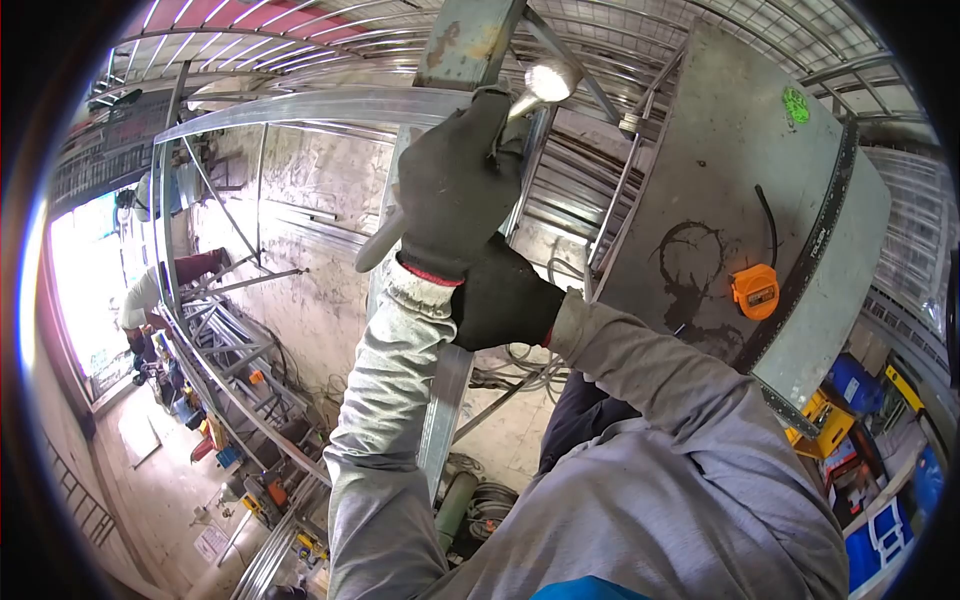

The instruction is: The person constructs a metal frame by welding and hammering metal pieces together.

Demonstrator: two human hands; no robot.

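Observation:
My left hand (460, 185), in a dark grey glove with a red-edged cuff, is closed around a hammer. Its grey handle end (381, 244) sticks out at the lower left, and its head (549, 82) shines with glare past my fingers. Crossing beneath my left wrist is my right hand (508, 298), in a black glove. It appears to touch the left wrist, but its fingers are hidden. An upright metal beam (465, 45) stands just beyond the hands, meeting a horizontal galvanized bar (320, 107) that runs left.
An orange tape measure (755, 291) lies on a grey metal sheet (720, 180) to the right, beside a long dark ruler (818, 240). Another person (150, 295) is at the left by a metal frame. Power tools (265, 495) and tubes lie below left; toolboxes stand lower right.

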